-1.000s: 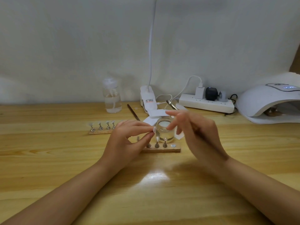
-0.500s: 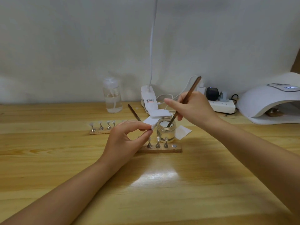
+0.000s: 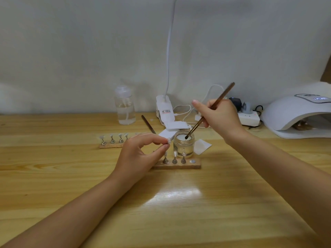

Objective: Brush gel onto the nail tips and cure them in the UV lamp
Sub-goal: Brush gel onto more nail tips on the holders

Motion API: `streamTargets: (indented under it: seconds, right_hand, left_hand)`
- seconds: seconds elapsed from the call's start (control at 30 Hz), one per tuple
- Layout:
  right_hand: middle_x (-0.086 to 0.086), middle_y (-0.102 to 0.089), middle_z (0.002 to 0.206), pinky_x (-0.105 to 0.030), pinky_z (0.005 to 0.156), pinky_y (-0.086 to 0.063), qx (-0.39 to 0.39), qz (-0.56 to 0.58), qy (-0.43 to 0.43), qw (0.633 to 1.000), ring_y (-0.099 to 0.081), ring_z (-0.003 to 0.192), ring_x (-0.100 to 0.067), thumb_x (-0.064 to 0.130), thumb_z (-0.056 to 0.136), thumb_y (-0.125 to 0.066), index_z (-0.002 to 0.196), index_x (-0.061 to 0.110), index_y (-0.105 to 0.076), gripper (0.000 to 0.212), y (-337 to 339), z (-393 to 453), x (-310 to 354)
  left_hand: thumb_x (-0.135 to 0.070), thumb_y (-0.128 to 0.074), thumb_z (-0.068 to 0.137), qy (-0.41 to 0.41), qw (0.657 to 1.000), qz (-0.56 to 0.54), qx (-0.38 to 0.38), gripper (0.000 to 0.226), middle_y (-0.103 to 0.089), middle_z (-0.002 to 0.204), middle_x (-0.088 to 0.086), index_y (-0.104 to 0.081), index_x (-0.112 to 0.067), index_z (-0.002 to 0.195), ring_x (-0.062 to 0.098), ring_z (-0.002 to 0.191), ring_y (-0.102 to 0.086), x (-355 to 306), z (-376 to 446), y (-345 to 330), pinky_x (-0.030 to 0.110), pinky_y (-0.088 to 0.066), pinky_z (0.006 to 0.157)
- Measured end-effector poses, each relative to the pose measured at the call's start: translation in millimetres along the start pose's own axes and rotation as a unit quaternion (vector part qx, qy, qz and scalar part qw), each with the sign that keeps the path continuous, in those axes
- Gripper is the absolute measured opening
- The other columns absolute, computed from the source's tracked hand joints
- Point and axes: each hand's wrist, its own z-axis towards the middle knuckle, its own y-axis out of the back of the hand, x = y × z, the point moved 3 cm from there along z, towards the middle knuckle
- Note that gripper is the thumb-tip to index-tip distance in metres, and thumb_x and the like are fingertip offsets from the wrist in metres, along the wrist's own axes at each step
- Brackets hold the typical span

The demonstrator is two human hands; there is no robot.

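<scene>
1. Right hand [image 3: 221,116] gripping a brown brush [image 3: 211,110], fingers curled round the handle – bristle end dipped into the open glass jar [image 3: 184,143] of gel, near the jar's right rim.
2. Left hand [image 3: 141,153] pinching one nail tip [image 3: 168,140] between thumb and forefinger, held above the counter [image 3: 172,203] just to the left of the jar.
3. Nearer wooden holder [image 3: 178,162] just in front of the jar: three stands with tips on top, and one bare round spot at the right end – probably the place of the tip now in the left hand.
4. Second holder [image 3: 111,144] further left, with a row of tips on stands; whether coated or not, impossible to tell from here.
5. UV lamp [image 3: 297,115] at the far right of the counter, display lit, well apart from both holders; something small and brownish inside the opening, too unclear to name.
6. Judgement on progress: loading of the brush in hand, gel on the pinched tip not yet visible; coating of this tip, probably the others, and curing in the lamp left to do.
</scene>
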Motion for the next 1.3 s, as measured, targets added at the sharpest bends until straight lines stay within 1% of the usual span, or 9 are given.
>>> streamTargets:
  seconds: [0.1, 0.23, 0.53, 0.63, 0.7, 0.77, 0.87, 1.13, 1.3]
  right_hand:
    - [0.005, -0.05, 0.039, -0.023, 0.057, -0.04, -0.017, 0.026, -0.039, 0.999, -0.048, 0.038, 0.004, 0.038, 0.088, -0.059, 0.05, 0.013, -0.049, 0.047, 4, -1, -9]
    - [0.007, -0.048, 0.033, -0.023, 0.052, -0.031, -0.038, 0.041, -0.078, 0.995, -0.042, 0.031, 0.004, 0.04, 0.088, -0.058, 0.048, 0.014, -0.048, 0.048, 9, -1, -18]
    - [0.008, -0.048, 0.033, -0.022, 0.051, -0.033, -0.087, 0.091, -0.089, 0.988, -0.044, 0.033, 0.003, 0.043, 0.089, -0.056, 0.052, 0.014, -0.048, 0.047, 18, -4, -14]
    - [0.005, -0.051, 0.036, -0.016, 0.044, -0.036, -0.091, 0.175, -0.054, 0.979, -0.047, 0.034, -0.001, 0.046, 0.089, -0.052, 0.055, 0.016, -0.051, 0.045, 15, -16, -1]
    - [0.001, -0.057, 0.041, -0.013, 0.038, -0.037, -0.066, 0.233, -0.004, 0.97, -0.05, 0.034, -0.005, 0.049, 0.085, -0.049, 0.061, 0.016, -0.056, 0.041, 10, -28, 9]
    - [-0.001, -0.063, 0.049, -0.012, 0.041, -0.039, -0.029, 0.257, 0.046, 0.965, -0.054, 0.039, -0.008, 0.047, 0.081, -0.046, 0.068, 0.015, -0.062, 0.038, 4, -41, 17]
    - [0.002, -0.066, 0.056, -0.009, 0.046, -0.04, 0.007, 0.257, 0.097, 0.961, -0.057, 0.044, -0.006, 0.04, 0.082, -0.048, 0.072, 0.012, -0.066, 0.035, -4, -56, 22]
    - [0.007, -0.064, 0.055, -0.013, 0.048, -0.045, 0.01, 0.242, 0.135, 0.961, -0.057, 0.046, -0.004, 0.038, 0.082, -0.049, 0.071, 0.02, -0.067, 0.027, -13, -68, 24]
    - [0.004, -0.064, 0.057, -0.015, 0.048, -0.046, 0.015, 0.232, 0.139, 0.963, -0.058, 0.047, -0.006, 0.034, 0.084, -0.049, 0.072, 0.017, -0.067, 0.028, -15, -71, 23]
  left_hand:
    - [-0.01, -0.073, 0.073, 0.003, 1.0, -0.001, 0.001, 0.023, -0.068, 0.077, -0.019, -0.068, -0.032, 0.078, -0.002, 0.082, -0.062, 0, 0, 0, 0.01, -0.041, 0.079]
    - [-0.011, -0.072, 0.074, 0.015, 1.0, -0.003, 0.003, 0.019, -0.068, 0.078, -0.018, -0.069, -0.03, 0.078, -0.002, 0.082, -0.062, 1, 0, 0, 0.02, -0.043, 0.084]
    - [-0.008, -0.072, 0.074, 0.007, 1.0, -0.001, 0.0, 0.023, -0.067, 0.075, -0.021, -0.068, -0.03, 0.078, -0.003, 0.081, -0.061, 1, 1, 0, 0.008, -0.04, 0.078]
    - [-0.007, -0.072, 0.074, 0.009, 1.0, -0.001, -0.005, 0.024, -0.067, 0.075, -0.02, -0.068, -0.031, 0.077, -0.003, 0.081, -0.061, 1, 1, 0, 0.007, -0.04, 0.078]
    - [-0.008, -0.072, 0.074, 0.011, 1.0, 0.001, -0.004, 0.023, -0.067, 0.076, -0.02, -0.068, -0.031, 0.078, -0.003, 0.081, -0.061, 2, 1, 0, 0.008, -0.041, 0.079]
    - [-0.009, -0.072, 0.074, 0.015, 1.0, 0.0, -0.003, 0.021, -0.067, 0.077, -0.018, -0.069, -0.029, 0.079, -0.002, 0.082, -0.061, 3, 1, 0, 0.01, -0.042, 0.08]
    - [-0.008, -0.072, 0.075, 0.02, 1.0, -0.004, -0.002, 0.019, -0.067, 0.078, -0.017, -0.07, -0.026, 0.08, -0.003, 0.081, -0.061, 3, 1, 0, 0.01, -0.042, 0.08]
    - [-0.01, -0.072, 0.074, 0.021, 1.0, -0.004, -0.008, 0.022, -0.067, 0.077, -0.019, -0.069, -0.031, 0.079, -0.003, 0.081, -0.061, 5, 1, 0, 0.005, -0.04, 0.075]
    - [-0.009, -0.072, 0.074, 0.024, 1.0, -0.008, -0.011, 0.024, -0.067, 0.076, -0.02, -0.068, -0.032, 0.078, -0.004, 0.081, -0.061, 4, 2, 0, 0.004, -0.04, 0.075]
